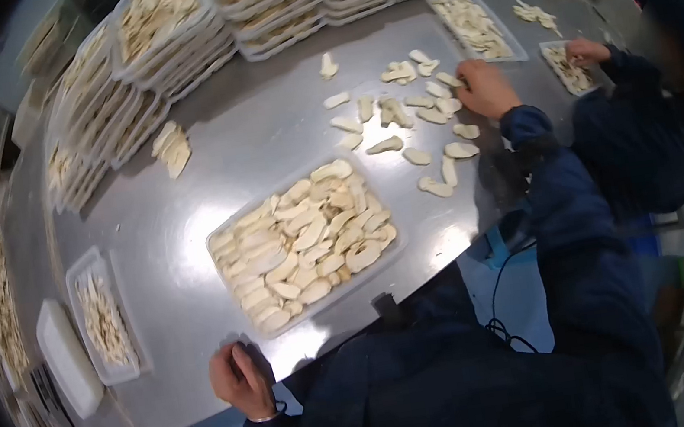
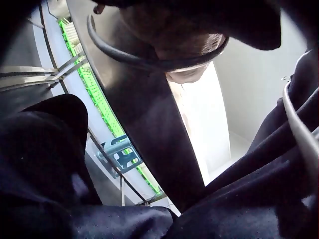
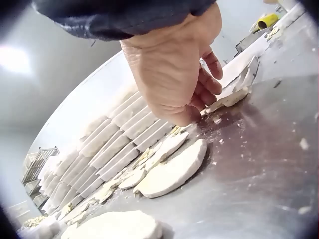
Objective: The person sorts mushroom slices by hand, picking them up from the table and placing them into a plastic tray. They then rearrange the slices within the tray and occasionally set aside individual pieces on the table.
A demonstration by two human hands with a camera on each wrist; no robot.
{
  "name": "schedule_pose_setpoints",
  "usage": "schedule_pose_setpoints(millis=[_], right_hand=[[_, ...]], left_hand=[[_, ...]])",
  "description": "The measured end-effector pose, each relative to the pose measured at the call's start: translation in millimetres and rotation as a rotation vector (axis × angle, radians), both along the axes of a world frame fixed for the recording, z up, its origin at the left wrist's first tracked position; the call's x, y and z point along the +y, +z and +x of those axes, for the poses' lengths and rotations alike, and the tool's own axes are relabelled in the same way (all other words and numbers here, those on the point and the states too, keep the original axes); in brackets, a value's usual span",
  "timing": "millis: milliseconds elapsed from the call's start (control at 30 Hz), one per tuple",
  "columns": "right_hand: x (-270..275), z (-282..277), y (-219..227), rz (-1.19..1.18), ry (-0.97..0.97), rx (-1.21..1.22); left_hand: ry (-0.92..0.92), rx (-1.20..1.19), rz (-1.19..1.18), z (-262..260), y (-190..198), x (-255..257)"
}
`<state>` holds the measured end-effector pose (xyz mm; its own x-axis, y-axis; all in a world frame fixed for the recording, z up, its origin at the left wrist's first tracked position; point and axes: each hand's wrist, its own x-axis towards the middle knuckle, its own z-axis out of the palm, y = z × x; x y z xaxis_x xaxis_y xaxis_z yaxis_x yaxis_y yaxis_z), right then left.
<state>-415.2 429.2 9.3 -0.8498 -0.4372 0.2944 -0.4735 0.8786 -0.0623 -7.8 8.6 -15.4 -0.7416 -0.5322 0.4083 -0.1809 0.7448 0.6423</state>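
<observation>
Pale mushroom slices point(image 1: 385, 144) lie scattered on the steel table to the right of a large clear tray point(image 1: 314, 312) filled with rows of slices. At the right side of this scatter my right hand point(image 1: 489, 88) is low on the table with its fingers curled. In the right wrist view its fingertips pinch the end of a mushroom slice point(image 3: 227, 101), and larger slices point(image 3: 172, 172) lie just below the hand. My left hand point(image 1: 242, 383) rests at the table's front edge, loosely curled and holding nothing. Its fingers are mostly hidden in the left wrist view.
Stacked trays of slices point(image 1: 272, 27) line the back. A filled tray point(image 1: 477, 27) stands at the back right. At the left are a small tray point(image 1: 103, 317) and a white lid-like tray point(image 1: 68, 357). Another person point(image 1: 650, 100) works at the right over a small tray point(image 1: 567, 70).
</observation>
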Motion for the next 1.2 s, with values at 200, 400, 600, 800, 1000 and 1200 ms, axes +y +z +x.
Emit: schedule_pose_setpoints(millis=[200,400,600,800,1000,1200], right_hand=[[5.1,-5.6,-3.8,0.014,0.003,-0.023],[-46.9,39.3,40.8,-0.086,0.189,0.102],[-177.7,166.0,75.8,-0.212,0.598,0.064],[-242.6,216.7,50.6,-0.250,0.748,-0.034],[-255.4,214.7,42.0,-0.162,0.772,-0.057],[-255.3,212.6,37.7,-0.137,0.768,-0.063]], left_hand=[[-0.005,0.015,-0.042,-1.8,5.6,-2.2],[-0.006,0.037,-0.048,-3.9,4.7,-3.0],[0.006,0.047,-0.046,-4.0,4.7,-2.4],[-0.020,0.001,-0.057,0.0,6.6,-4.8],[0.011,0.040,-0.082,-3.2,3.4,-4.6],[0.005,0.034,-0.088,-2.7,3.9,-4.9]])
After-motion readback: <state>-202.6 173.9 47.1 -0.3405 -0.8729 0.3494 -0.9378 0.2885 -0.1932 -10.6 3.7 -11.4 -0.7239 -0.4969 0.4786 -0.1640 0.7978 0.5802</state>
